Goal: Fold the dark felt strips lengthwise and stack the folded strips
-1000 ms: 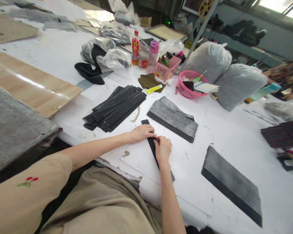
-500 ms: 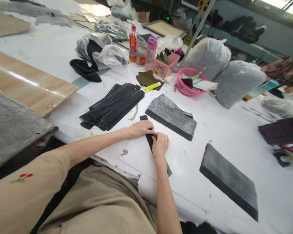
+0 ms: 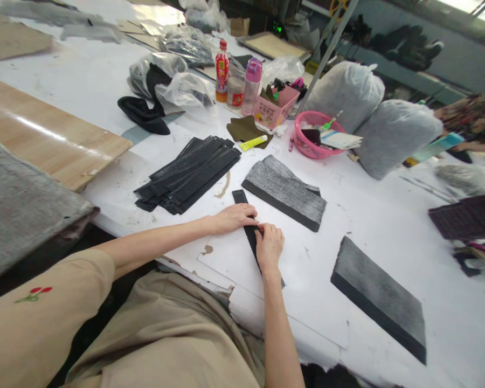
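Observation:
A narrow black strip (image 3: 250, 235) lies slantwise on the white table in front of me. My left hand (image 3: 236, 217) presses on its upper part, fingers closed over the strip. Just below and to the right, my right hand (image 3: 270, 245) pinches the strip's edge; the fingertips of both hands nearly touch. The strip's lower end runs under my right wrist. To the left is a loose pile of black strips (image 3: 189, 172). Beyond my hands sits a stack of grey-topped black pieces (image 3: 285, 192), and another grey-topped stack (image 3: 380, 296) lies to the right.
Toward the back stand a red-labelled bottle (image 3: 221, 73), a pink-lidded bottle (image 3: 251, 86), a pink box (image 3: 277, 108) and a pink basket (image 3: 317, 150). Two stuffed white bags (image 3: 396, 134) lie behind. A glossy board (image 3: 44, 129) is at left; a person (image 3: 466, 121) is at far right.
My right hand has shifted slightly right and down along the strip. My left hand has moved slightly and still presses on the strip.

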The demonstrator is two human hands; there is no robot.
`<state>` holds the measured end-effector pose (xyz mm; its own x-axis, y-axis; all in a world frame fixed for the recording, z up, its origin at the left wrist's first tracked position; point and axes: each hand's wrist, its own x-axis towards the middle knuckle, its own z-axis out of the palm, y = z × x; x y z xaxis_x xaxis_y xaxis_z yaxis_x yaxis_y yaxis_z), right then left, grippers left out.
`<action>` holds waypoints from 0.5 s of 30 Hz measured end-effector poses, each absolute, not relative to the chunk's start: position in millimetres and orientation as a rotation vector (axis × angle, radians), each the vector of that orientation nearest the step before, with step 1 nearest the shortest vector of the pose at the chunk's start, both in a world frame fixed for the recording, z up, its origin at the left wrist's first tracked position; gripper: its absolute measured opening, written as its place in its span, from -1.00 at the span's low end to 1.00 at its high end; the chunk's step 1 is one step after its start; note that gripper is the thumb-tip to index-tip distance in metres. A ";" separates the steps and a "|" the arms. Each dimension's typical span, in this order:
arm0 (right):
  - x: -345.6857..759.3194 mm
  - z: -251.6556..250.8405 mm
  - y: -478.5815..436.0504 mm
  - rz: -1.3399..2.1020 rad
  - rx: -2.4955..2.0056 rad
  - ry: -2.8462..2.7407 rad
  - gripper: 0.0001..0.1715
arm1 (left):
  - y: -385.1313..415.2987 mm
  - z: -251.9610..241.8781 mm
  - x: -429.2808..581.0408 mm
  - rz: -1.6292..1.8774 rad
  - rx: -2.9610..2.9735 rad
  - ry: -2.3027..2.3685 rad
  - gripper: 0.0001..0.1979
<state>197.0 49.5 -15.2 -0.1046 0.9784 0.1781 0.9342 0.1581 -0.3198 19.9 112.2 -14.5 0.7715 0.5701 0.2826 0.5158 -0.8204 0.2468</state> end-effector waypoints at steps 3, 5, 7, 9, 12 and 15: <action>198.8 -15.8 47.9 0.175 -1.823 -2.101 -0.95 | 107.4 -14.5 24.0 0.533 2.680 0.918 -0.79; 202.2 -16.3 43.5 0.196 -1.806 -2.094 -0.94 | 104.9 -14.9 25.4 0.520 2.663 0.950 -0.81; 206.0 -17.1 37.3 0.214 -1.797 -2.086 -0.93 | 102.8 -15.9 25.7 0.502 2.715 0.946 -0.81; 208.8 -18.1 31.8 0.215 -1.798 -2.077 -0.94 | 101.6 -18.1 25.3 0.495 2.800 0.918 -0.78; 209.2 -19.8 30.1 0.196 -1.800 -2.069 -0.95 | 103.3 -22.0 23.7 0.518 2.892 0.891 -0.73; 206.1 -21.1 37.1 0.188 -1.800 -2.071 -0.93 | 108.5 -22.8 22.9 0.573 2.920 0.890 -0.75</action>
